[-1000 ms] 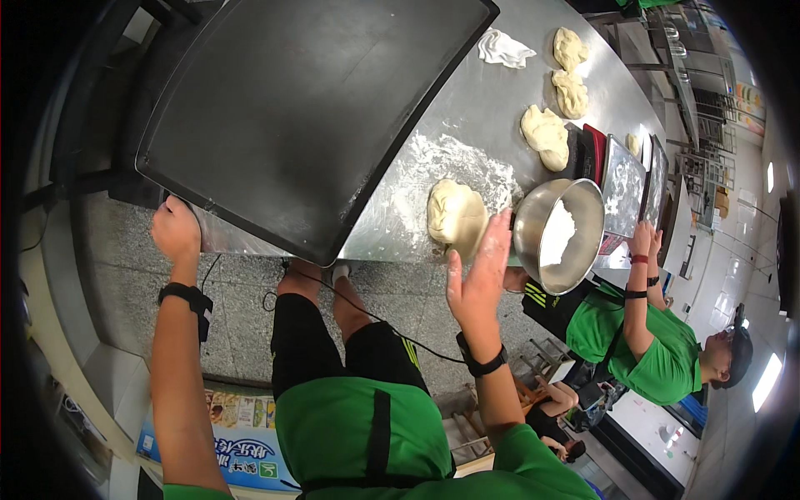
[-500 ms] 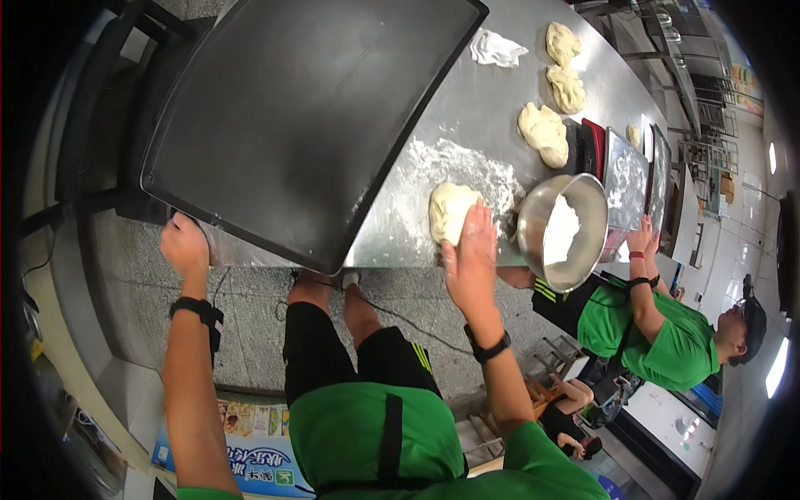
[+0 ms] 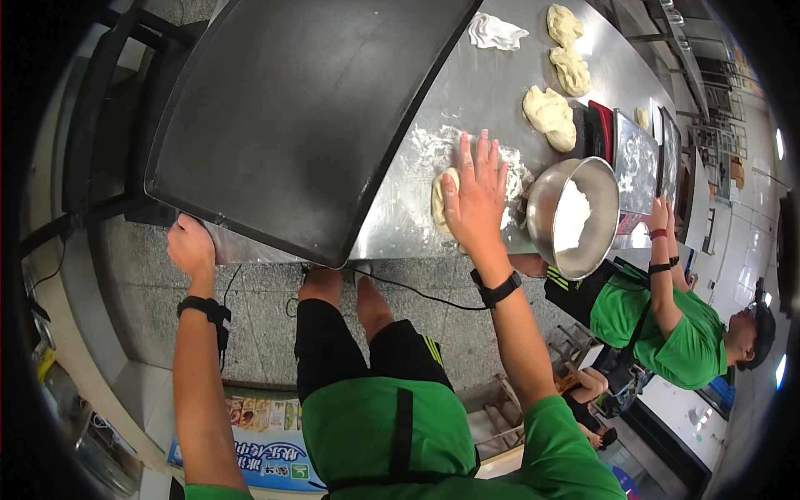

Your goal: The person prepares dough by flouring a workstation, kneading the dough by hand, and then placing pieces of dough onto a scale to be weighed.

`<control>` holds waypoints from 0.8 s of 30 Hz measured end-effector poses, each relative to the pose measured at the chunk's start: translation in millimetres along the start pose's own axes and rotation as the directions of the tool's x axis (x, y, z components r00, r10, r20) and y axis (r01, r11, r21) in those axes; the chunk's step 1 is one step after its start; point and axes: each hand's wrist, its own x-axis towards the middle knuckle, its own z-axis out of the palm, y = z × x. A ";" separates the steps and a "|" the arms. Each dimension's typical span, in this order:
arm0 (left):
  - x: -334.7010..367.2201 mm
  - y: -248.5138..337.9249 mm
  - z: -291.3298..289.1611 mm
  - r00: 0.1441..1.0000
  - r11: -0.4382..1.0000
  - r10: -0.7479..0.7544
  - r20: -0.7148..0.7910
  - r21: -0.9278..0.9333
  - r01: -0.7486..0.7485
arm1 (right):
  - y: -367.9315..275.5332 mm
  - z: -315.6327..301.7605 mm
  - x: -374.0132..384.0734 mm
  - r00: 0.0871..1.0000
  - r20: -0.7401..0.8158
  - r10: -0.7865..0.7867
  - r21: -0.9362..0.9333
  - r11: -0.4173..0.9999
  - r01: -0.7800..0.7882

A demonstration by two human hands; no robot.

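Note:
My right hand lies flat over a ball of pale dough, its fingers outstretched onto loose flour on the metal table. Most of the dough is hidden under the palm; its left side shows. To the right of that hand stands a steel bowl with white flour in it. My left hand is closed round the table's near left corner, under the big dark tray; its fingertips are partly hidden.
Several dough lumps lie toward the far right, beyond the bowl. A white cloth rests near the tray's far edge. At the right, a co-worker in a green shirt has hands by floured metal trays. A black cable crosses the floor.
My right hand has moved farther across the dough and its fingers have spread, so it covers more of the dough. My left hand stays at the table corner. The view has shifted slightly.

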 end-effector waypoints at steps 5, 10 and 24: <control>3.0 -6.7 3.9 0.999 0.999 0.030 -0.014 -0.025 -0.030 | -2.2 0.1 3.4 0.999 0.037 -0.019 -0.055 0.998 0.021; 2.5 -8.0 4.3 1.000 1.000 0.005 -0.006 -0.023 -0.006 | 1.5 0.6 1.6 0.997 0.056 -0.053 -0.032 0.998 0.054; 0.8 -5.2 2.0 1.000 1.000 -0.027 -0.004 0.012 0.027 | -1.9 -28.5 -34.6 0.957 0.174 -0.232 0.069 0.972 0.223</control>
